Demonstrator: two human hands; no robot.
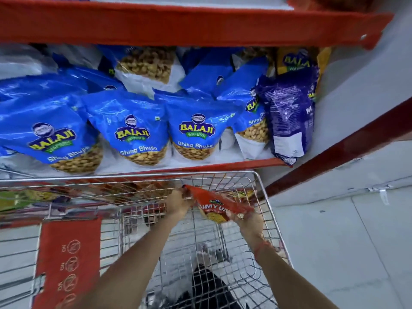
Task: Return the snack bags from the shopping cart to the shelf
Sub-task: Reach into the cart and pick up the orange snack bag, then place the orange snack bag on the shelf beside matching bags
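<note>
Red bag (217, 205) hangs over the cart's (265, 197) far right corner, our left hand (178, 202) pinching its top, right hand (249, 221) clamped on its lower edge. We could snag it on the wire rim, or topple blue bags (131, 130) crowding the shelf (245, 163).

pale tiled floor (334, 253) at right; a grey wall (356, 90) beside it; dark shoe (208, 284) below.

The red snack bag (217, 202) shows only partial lettering, its bottom hidden behind the right hand (249, 221). Colourful packets on the lower red shelf (66, 192) blur behind the cart's wire.
</note>
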